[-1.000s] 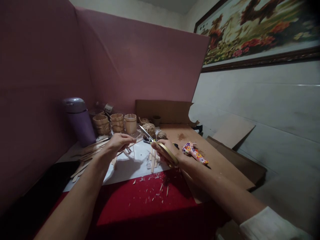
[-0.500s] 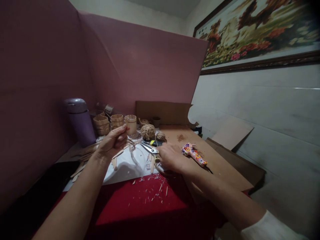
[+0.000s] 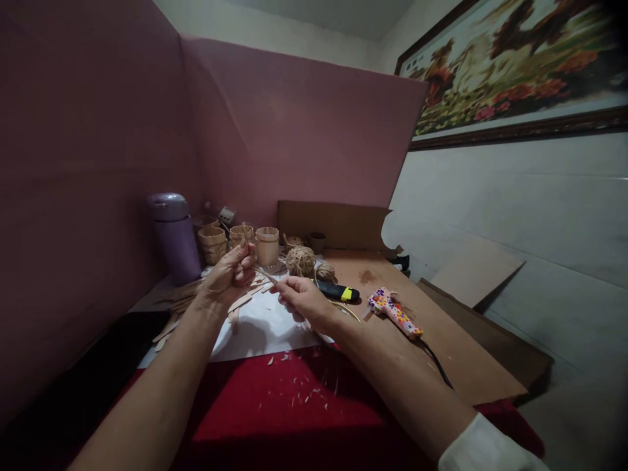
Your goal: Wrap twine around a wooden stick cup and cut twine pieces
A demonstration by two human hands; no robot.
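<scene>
My left hand (image 3: 233,271) is closed in a pinch on a piece of jute twine (image 3: 265,275), its tip poking up above the fingers. Close by on the right, my right hand (image 3: 304,297) grips the same twine strands, which stretch between both hands. Partly hidden beneath my right wrist lie the scissors, their pale handle (image 3: 347,310) showing. A black and yellow utility knife (image 3: 338,291) rests just beyond. Behind it sit a large ball of twine (image 3: 301,261) and a smaller twine ball (image 3: 326,272).
Cups made of wooden sticks (image 3: 267,246) stand at the back beside a purple flask (image 3: 177,245). Loose wooden sticks (image 3: 184,299) lie at left on white paper. A flowered glue gun (image 3: 395,314) with a cord rests on cardboard (image 3: 461,353). Scraps litter the red cloth (image 3: 255,399).
My right hand has moved left from the scissors to the twine and closed on it. The utility knife shows more fully. The view has shifted slightly.
</scene>
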